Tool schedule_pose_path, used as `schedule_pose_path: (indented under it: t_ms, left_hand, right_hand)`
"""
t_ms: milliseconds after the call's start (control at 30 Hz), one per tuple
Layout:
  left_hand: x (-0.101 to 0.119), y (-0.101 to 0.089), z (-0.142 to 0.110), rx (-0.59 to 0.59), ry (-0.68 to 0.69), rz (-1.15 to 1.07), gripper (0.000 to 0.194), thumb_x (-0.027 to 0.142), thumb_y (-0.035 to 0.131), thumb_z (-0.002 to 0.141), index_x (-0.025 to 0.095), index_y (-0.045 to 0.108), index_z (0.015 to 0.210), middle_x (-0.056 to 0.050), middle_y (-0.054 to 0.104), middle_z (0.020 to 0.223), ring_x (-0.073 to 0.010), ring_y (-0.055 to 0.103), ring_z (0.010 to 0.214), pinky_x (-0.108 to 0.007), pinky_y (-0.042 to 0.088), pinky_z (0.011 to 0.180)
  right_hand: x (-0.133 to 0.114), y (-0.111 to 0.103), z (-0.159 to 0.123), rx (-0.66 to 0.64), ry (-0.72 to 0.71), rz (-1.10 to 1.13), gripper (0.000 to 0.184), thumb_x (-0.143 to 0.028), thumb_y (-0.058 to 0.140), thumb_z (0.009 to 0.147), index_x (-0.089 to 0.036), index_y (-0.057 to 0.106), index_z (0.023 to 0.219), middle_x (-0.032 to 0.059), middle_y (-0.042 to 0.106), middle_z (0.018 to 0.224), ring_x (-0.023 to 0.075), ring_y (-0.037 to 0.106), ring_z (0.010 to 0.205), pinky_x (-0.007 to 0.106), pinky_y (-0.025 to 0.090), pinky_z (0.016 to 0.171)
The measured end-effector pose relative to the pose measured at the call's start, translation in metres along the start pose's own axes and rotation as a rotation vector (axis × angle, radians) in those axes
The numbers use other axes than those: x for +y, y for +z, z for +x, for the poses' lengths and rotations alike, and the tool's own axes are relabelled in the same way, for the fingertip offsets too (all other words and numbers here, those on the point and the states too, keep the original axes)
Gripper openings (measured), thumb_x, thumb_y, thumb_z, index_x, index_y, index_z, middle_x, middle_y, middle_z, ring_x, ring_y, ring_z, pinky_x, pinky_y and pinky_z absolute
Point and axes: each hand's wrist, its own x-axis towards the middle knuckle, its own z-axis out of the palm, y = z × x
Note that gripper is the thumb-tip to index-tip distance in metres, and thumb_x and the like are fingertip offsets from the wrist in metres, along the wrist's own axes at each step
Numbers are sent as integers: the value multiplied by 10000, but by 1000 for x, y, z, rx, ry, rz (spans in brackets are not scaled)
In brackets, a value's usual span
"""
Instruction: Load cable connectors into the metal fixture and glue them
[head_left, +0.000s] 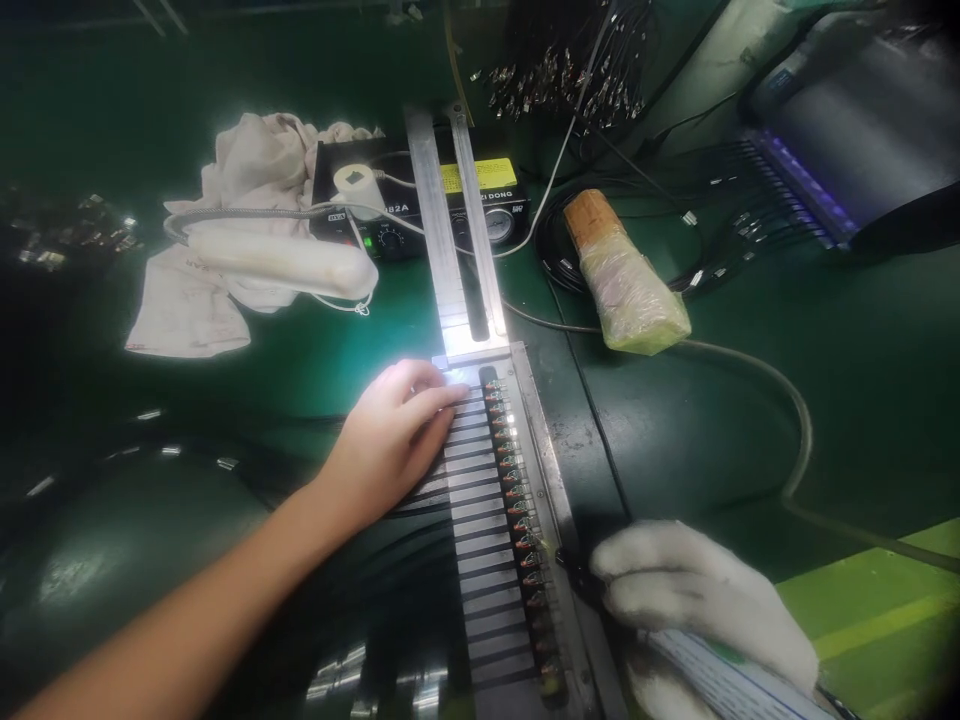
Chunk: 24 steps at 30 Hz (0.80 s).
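A long metal fixture (pixel 551 470) runs away from me, holding a row of black cables in its slots. Small connectors with orange wire ends (pixel 517 492) line up along its dark channel. My bare left hand (pixel 397 430) is at the fixture's far end, fingertips pressed together over the topmost slots; what they pinch, if anything, is hidden. In its white glove, my right hand (pixel 697 600) wraps round a white tube with printed text (pixel 720 672), beside the fixture's near right edge. A dark tip (pixel 574 570) points from that hand toward the connectors.
Behind the fixture stands a black controller box (pixel 386 225) with dials, crossed by a metal rail (pixel 435 220). A white cylindrical tool (pixel 281 262) and cloth gloves (pixel 259 165) lie left. To the right are a wrapped brush-like block (pixel 626 275), coiled cables and a hose (pixel 802 420).
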Motion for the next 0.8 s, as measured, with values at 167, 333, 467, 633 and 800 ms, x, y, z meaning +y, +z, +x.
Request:
schedule_pose_path:
  t_ms: [167, 333, 467, 633, 800]
  left_hand:
    - [0, 1, 0, 5, -5, 10, 231, 152, 517, 966, 129, 666, 1140, -110, 578, 1030, -231, 576, 951, -382, 517, 799]
    - [-1, 1, -1, -4, -23, 7, 235, 159, 516, 968, 139, 665, 1149, -106, 572, 1043, -227, 569, 964, -385, 514, 815]
    - [-1, 1, -1, -8, -29, 8, 232, 168, 510, 973, 157, 662, 1149, -99, 571, 1049, -224, 565, 971, -390, 514, 828]
    - [-1, 0, -1, -7, -28, 8, 235, 169, 500, 975, 173, 658, 1149, -96, 574, 1047, -224, 569, 973, -395, 519, 832]
    - [-1, 0, -1, -13, -47, 2, 238, 190, 499, 975, 206, 658, 1152, -89, 581, 1056, -229, 572, 980, -403, 525, 837]
  right_hand:
    - [-17, 1, -4, 71, 147, -84, 251, -295, 542, 999, -222, 643, 781, 26, 676, 726, 171, 685, 615, 280, 583, 600]
    - [-8, -11, -7, -190, 42, -73, 264, -360, 523, 1016, -194, 649, 853, 44, 712, 825, 155, 718, 686, 234, 596, 635]
    - [1, -16, -8, -223, -19, -40, 224, -320, 543, 1003, -184, 671, 880, 48, 719, 830, 164, 724, 685, 237, 606, 614]
    - [7, -17, -11, -178, -32, 13, 35, -195, 694, 867, -179, 702, 899, 36, 722, 806, 193, 733, 702, 252, 621, 616]
    - [4, -9, -17, -108, -4, 22, 38, -195, 676, 862, -183, 694, 894, 40, 716, 788, 200, 727, 681, 266, 620, 589]
